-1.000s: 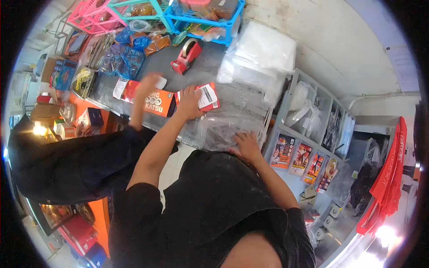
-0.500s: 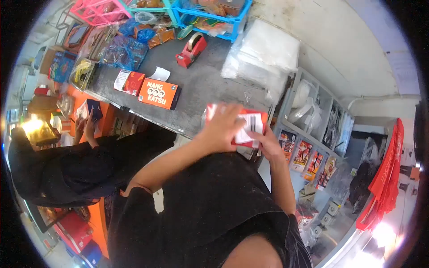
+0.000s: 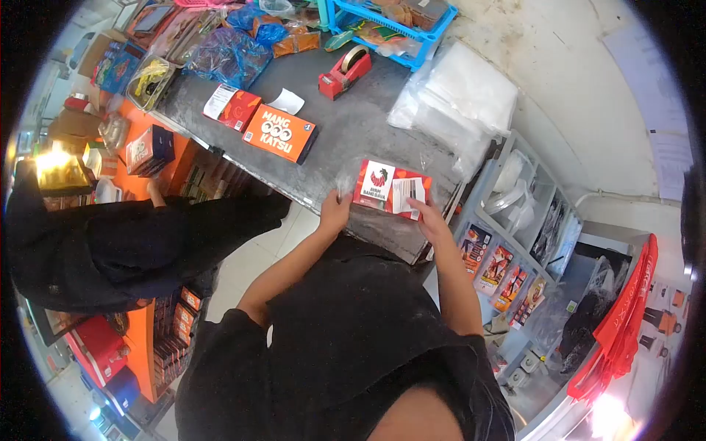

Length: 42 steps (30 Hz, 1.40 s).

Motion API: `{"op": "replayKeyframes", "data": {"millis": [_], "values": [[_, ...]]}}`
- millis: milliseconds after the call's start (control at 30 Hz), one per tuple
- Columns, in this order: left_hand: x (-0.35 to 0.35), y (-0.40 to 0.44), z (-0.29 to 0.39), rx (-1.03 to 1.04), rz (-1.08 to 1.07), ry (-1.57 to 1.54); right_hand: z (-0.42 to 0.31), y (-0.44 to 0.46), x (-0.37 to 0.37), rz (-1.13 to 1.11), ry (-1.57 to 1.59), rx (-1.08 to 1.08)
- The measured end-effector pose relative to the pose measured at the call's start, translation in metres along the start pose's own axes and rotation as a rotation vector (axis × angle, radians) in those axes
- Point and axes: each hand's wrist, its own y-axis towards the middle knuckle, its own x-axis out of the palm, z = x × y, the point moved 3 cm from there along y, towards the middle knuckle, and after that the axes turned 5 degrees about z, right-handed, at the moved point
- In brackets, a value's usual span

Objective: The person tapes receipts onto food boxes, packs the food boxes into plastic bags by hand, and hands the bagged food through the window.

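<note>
A red food box (image 3: 375,183) with a white chicken-logo panel rests at the table's front edge, and a printed receipt (image 3: 407,194) lies on its top. Clear plastic (image 3: 345,182) shows at the box's left side, where the fingers of my left hand (image 3: 334,211) are pinched together. My right hand (image 3: 432,223) grips the box's front right side, a digit lying over the receipt. Left of them sit an orange box (image 3: 279,134) lettered "MANG KATSU" and another red box (image 3: 239,110) with a receipt on it.
A red tape dispenser (image 3: 345,73) stands farther back on the dark table (image 3: 334,121). Stacked clear plastic bags (image 3: 460,88) lie at the back right, beside a blue basket (image 3: 426,44). A grey rack (image 3: 548,198) is at right. A co-worker in black (image 3: 132,242) is at left.
The red box has been lowered onto the table and its logo panel is uncovered. My left hand has moved from its top to its left side. The view has shifted.
</note>
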Motion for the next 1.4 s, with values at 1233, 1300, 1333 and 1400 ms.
{"op": "replayKeyframes", "data": {"millis": [1233,1300,1333,1400], "values": [[-0.024,-0.056,0.174,0.827,0.037,0.148,-0.043,-0.026,0.091,-0.001,-1.299,-1.029],[-0.026,-0.054,0.171,0.823,0.058,0.142,-0.008,-0.006,0.094,0.042,-1.559,-1.199],[-0.026,-0.054,0.172,0.846,0.058,0.149,-0.003,-0.008,0.102,0.113,-1.813,-1.367],[-0.023,-0.059,0.171,0.864,0.039,0.163,0.003,-0.010,0.101,-0.004,-1.818,-1.211]]}}
